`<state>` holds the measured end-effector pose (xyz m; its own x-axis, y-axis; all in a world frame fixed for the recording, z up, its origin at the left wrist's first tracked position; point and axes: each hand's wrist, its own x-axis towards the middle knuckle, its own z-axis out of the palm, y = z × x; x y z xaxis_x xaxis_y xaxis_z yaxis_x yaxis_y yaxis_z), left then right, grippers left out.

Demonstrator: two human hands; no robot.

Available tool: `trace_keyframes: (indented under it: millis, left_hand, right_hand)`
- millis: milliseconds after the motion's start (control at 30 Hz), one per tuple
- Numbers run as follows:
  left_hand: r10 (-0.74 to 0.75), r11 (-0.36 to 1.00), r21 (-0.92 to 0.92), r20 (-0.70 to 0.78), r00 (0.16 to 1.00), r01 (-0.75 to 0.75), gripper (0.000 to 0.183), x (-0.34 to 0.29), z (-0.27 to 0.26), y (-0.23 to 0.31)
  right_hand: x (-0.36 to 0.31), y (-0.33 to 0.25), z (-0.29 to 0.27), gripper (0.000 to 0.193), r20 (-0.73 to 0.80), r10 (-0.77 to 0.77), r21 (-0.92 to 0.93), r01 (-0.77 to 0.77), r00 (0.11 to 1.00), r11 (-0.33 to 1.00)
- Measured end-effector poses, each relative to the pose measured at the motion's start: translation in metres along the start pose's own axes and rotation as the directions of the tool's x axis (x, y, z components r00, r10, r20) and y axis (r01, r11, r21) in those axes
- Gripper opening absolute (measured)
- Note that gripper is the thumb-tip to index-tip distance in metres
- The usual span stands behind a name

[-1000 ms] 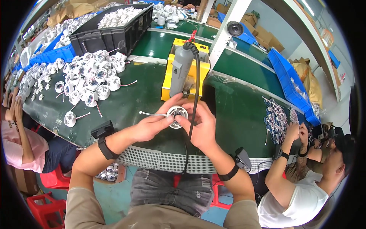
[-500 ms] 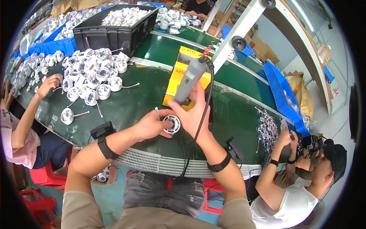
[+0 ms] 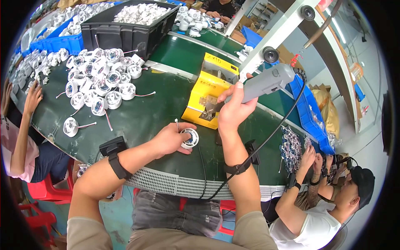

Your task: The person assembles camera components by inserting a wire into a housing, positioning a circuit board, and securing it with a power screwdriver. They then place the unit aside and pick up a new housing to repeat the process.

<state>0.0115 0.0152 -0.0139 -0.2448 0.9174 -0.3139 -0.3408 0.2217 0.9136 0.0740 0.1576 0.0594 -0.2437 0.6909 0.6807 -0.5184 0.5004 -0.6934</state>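
Note:
My left hand (image 3: 170,139) is closed on a round white plastic housing (image 3: 196,138) low over the green work surface, its thumb pressed onto the dark blue inside. In my right hand (image 3: 236,111) is a grey electric screwdriver (image 3: 270,82), tilted with its back end up to the right. Its tip end points down-left at the metal front of a yellow screw feeder (image 3: 199,89); whether it touches cannot be made out. A black cable (image 3: 271,141) runs from the screwdriver down past my right forearm.
Many white housings with wires (image 3: 102,81) are piled at the left, before a black crate (image 3: 125,35) of small white parts. Wired boards (image 3: 290,148) lie at the right beside a blue bin (image 3: 310,112). Co-workers' hands work at both sides. A white post (image 3: 266,37) rises behind the feeder.
My right hand has moved right and away from the housing, and the screwdriver has swung from near upright to a rightward slant at the feeder. The feeder has shifted slightly. My left hand keeps its hold.

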Motion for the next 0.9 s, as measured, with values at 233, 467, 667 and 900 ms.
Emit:
trace_keyframes:
  millis: [233,467,667,900]
  left_hand:
    - [-0.001,1.0,0.018,0.001,1.0,0.001,0.035,0.0006,0.0008,-0.0002]
    - [0.002,1.0,0.021,0.01,1.0,-0.002,0.036,-0.0019,0.0008,0.0028]
    - [0.008,1.0,0.012,0.01,1.0,-0.008,0.035,-0.0004,0.0014,0.0016]
    - [-0.003,1.0,0.02,0.006,1.0,0.003,0.035,-0.0008,0.0018,0.0005]
  right_hand:
    - [-0.003,0.0054,0.0012,0.035,0.024,0.005,-0.013,-0.005,1.0,1.0]
    - [-0.001,0.0042,-0.0001,0.035,0.03,0.027,-0.004,-0.027,0.999,1.0]
    - [-0.0004,0.0035,0.0013,0.034,0.027,0.006,-0.001,-0.006,1.0,1.0]
    - [-0.0045,0.0073,-0.0001,0.034,0.057,0.015,-0.032,-0.013,0.998,0.999]
